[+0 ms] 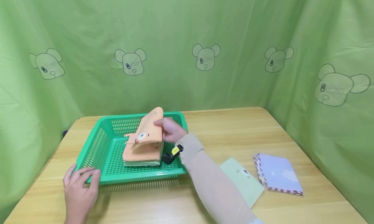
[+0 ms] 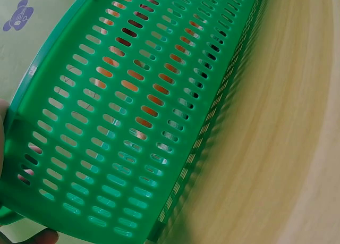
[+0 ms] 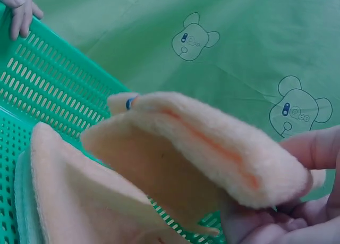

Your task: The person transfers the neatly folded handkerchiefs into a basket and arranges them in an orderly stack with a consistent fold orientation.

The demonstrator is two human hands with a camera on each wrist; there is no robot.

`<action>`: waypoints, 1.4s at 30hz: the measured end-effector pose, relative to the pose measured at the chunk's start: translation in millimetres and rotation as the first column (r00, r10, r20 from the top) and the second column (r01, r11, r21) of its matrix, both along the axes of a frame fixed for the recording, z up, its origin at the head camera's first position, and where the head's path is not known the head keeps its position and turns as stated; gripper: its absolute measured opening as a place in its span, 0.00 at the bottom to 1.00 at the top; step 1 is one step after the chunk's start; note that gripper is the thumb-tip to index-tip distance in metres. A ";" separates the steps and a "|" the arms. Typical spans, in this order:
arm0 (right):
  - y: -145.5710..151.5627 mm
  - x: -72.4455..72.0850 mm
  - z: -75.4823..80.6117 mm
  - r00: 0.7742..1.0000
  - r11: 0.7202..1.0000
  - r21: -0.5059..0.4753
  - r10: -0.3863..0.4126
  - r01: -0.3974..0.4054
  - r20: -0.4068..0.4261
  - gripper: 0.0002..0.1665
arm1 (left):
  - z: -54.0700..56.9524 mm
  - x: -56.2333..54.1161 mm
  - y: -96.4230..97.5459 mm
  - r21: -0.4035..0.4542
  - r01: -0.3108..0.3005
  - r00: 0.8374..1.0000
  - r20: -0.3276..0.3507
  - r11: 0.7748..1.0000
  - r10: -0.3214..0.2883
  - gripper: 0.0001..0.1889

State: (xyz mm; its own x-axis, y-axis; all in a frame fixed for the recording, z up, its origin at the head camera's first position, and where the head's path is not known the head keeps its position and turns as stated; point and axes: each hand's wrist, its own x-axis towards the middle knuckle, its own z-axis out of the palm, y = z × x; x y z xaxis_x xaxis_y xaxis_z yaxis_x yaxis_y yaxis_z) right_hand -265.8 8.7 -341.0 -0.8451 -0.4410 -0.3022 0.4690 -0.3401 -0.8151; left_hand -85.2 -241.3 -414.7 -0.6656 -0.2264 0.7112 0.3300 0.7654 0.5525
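My right hand (image 1: 172, 130) pinches the upper edge of a folded orange towel (image 1: 149, 128) with an embroidered face. The towel is tilted up over another folded orange towel (image 1: 140, 154) inside the green plastic basket (image 1: 131, 175). Beneath that one, pale green cloth (image 1: 141, 164) shows at the bottom of the stack. Seen from the right wrist, the held towel (image 3: 180, 132) sags open in a fold, thumb above and fingers below. My left hand (image 1: 80, 188) grips the basket's near left corner, its fingers over the rim.
To the right of the basket, a light green folded towel (image 1: 242, 181) lies partly behind my right forearm. Beside it is a lilac folded towel (image 1: 279, 173) with a checked border. A green curtain (image 1: 175, 29) with bear outlines surrounds the wooden table (image 1: 228, 130).
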 end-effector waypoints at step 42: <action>-6.8 1.6 -11.0 0.961 0.896 0.395 0.260 -0.204 -0.095 0.30 | 2.3 1.5 1.0 -0.015 0.000 1.000 0.023 1.000 0.000 0.09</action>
